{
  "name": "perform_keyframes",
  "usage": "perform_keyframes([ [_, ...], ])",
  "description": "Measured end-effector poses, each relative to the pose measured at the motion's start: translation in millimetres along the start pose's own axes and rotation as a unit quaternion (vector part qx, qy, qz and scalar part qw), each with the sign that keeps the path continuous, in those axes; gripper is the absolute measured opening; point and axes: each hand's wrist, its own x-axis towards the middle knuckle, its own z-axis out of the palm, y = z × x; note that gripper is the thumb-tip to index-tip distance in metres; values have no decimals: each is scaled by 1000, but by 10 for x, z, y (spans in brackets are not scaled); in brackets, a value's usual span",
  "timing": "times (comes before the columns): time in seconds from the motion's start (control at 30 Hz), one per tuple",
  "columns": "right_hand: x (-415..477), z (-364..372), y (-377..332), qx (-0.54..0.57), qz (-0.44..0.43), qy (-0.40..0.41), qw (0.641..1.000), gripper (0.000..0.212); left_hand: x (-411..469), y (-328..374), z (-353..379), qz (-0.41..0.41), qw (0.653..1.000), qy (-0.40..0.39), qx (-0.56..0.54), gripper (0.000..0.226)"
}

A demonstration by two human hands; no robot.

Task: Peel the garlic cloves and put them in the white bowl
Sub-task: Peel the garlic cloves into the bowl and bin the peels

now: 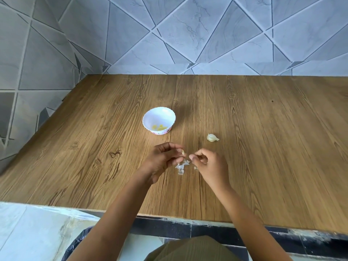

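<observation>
Wood-grain desk (263,147) runs back to a tiled wall, and the work sits near the middle of its front edge. Loose skins (181,166) lie heaped right under the hands, probably dropped where they came off. The left hand (162,161) curls round a partly bared clove (182,152), pinching it at the fingertips so its end stays free for stripping. The right hand (205,164) is curled, thumb against forefinger, just beside the clove; whether it holds a scrap I cannot tell. Farther right waits an unpeeled garlic piece (212,137). Beyond, the white bowl (160,114) holds a few peeled cloves (160,127), within easy reach.
</observation>
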Motion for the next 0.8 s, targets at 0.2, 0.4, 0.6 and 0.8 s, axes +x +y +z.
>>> perform_keyframes([
  [0.2, -13, -4, -97, 59, -58, 26, 996, 11, -44, 50, 55, -16, 999, 43, 25, 16],
  [0.4, -11, 10, -98, 68, -61, 28, 995, 19, -80, 34, 57, -1, 995, 55, 78, 16],
  [0.6, -2, 45, -71, 164, -74, -14, 984, 19, -105, 26, 30, 22, 995, 30, 88, 7],
  [0.8, -12, 33, -54, 179, -84, -5, 980, 14, -176, 47, -7, 46, 995, -13, 91, 13],
])
